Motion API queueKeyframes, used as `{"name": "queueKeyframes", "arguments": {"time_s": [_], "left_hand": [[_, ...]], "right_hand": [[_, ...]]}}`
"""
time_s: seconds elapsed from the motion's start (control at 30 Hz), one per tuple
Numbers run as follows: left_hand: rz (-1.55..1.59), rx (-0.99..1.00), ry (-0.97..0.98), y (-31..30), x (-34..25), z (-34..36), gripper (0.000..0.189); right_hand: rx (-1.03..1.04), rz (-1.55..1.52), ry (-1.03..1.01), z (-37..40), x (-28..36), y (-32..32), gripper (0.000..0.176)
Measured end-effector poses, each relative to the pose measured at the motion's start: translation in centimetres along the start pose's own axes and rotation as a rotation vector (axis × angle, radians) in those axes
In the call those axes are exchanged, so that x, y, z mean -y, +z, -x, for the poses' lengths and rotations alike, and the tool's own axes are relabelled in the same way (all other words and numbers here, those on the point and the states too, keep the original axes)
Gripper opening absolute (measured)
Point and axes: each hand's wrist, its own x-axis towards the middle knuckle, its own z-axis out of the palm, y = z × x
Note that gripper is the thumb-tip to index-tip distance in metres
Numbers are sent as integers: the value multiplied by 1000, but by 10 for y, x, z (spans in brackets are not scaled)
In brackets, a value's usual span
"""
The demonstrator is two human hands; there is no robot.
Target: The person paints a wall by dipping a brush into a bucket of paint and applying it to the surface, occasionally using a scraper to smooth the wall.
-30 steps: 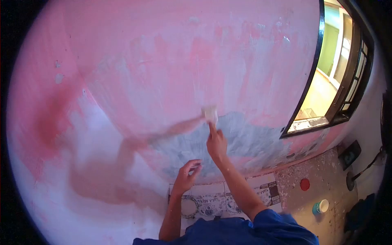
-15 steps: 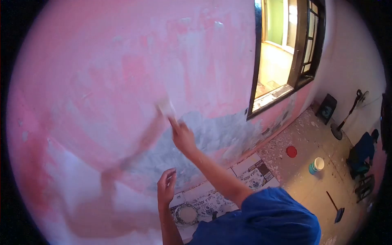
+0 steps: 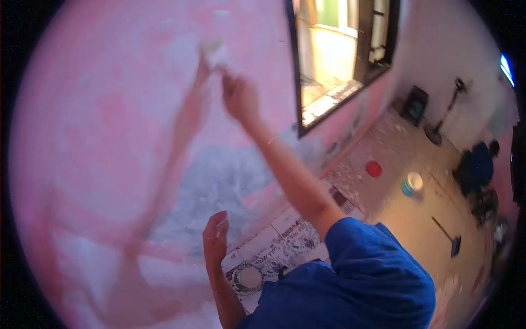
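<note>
My right hand (image 3: 239, 100) is closed around the handle of a flat paintbrush (image 3: 215, 54), raised high against the pink wall (image 3: 126, 98). Motion blurs the brush, and its head is right at the wall's surface. Whitish streaks cover much of the pink, and a bare grey patch (image 3: 219, 175) lies lower down. My left hand (image 3: 216, 234) hangs in front of the lower wall, fingers loosely apart, holding nothing. Below it stands a round container (image 3: 249, 278) with a splattered rim, on printed cardboard (image 3: 296, 237).
A dark-framed window (image 3: 298, 104) opens at the right of the wall. On the floor are a red disc (image 3: 373, 169), a white-and-turquoise bucket (image 3: 412, 183) and a broom (image 3: 455, 245). Farther off stand a fan (image 3: 434, 134) and a dark panel (image 3: 415, 104). Paint flakes litter the wall's foot.
My right hand and the brush have moved up the wall, well above the grey patch. My view has shifted, bringing the window leftward. The left hand remains low and free.
</note>
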Motion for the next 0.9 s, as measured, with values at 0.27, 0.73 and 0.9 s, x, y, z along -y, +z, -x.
{"name": "queueKeyframes", "arguments": {"time_s": [0.27,0.73,0.9], "left_hand": [[261,14,-103,31,52,9,29],[-114,226,-50,73,72,64,24],[73,224,-28,83,19,99,25]], "right_hand": [[572,61,591,314,-177,-99,28],[169,426,1042,413,-144,-397,32],[-78,342,790,414,-133,-397,33]]}}
